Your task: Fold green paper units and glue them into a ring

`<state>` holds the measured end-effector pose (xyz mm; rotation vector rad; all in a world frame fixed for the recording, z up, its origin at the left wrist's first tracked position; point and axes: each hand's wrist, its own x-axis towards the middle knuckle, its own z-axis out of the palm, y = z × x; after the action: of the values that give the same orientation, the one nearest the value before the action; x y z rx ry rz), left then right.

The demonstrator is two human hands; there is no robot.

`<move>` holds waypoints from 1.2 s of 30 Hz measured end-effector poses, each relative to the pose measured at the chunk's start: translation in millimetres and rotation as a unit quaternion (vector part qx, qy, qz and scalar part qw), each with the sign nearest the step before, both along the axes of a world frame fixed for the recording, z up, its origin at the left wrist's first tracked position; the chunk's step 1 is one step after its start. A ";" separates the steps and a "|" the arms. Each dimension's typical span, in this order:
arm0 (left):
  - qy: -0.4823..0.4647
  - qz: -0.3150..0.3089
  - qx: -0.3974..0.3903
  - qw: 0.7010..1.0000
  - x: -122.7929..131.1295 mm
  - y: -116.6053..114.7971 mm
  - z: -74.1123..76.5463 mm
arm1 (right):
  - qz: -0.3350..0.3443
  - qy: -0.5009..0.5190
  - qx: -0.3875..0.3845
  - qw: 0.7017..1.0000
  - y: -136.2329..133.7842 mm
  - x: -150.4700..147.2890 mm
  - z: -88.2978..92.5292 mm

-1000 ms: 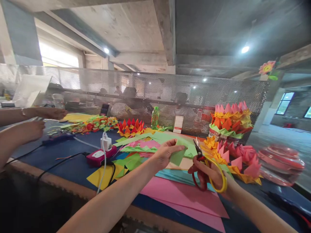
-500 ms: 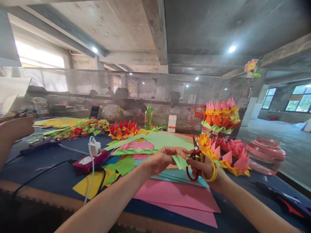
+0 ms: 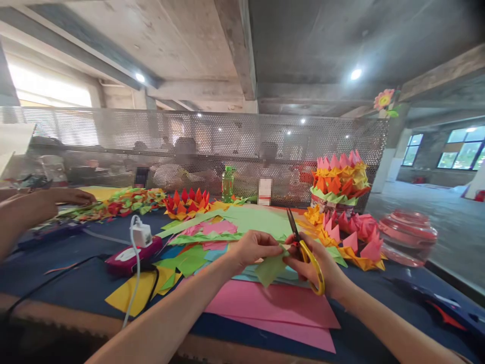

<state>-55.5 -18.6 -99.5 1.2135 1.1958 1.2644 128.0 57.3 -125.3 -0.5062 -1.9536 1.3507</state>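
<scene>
A: Green paper piece (image 3: 270,268), head view: held just above pink sheet (image 3: 273,308) on blue table (image 3: 76,273), between both hands.
B: Left hand (image 3: 250,248)?
A: Thumb and forefinger pinching the piece's top edge, other fingers curled.
B: Right hand (image 3: 318,268)?
A: Wrapped through handles of scissors (image 3: 303,247), blades together, tips up and away; thumb just beside the piece's top corner.
B: Around?
A: Folded paper flowers (image 3: 337,177) at far right; another person's hand (image 3: 38,205) at far left.

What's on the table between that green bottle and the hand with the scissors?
Head view: a large light green sheet lies flat between the bottle and the right hand, gripping scissors; left hand pinches a green scrap.
</scene>
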 end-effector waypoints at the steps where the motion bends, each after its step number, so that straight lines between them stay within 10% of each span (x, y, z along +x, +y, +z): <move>1: 0.002 -0.004 -0.001 1.000 0.1 -0.5 0.7 | -0.002 0.001 0.002 1.000 0.5 0.1 -0.4; 17: -0.075 0.040 0.081 0.993 -4.3 0.4 5.9 | -0.009 -0.051 0.032 0.998 2.6 2.8 14.1; 36: -0.083 0.013 -0.008 0.996 -8.4 1.3 3.7 | 0.029 -0.175 0.172 0.969 6.0 14.2 24.7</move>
<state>-63.9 -17.3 -95.8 1.0619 1.1014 1.3460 142.2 63.4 -100.7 -0.5473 -2.4458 0.9700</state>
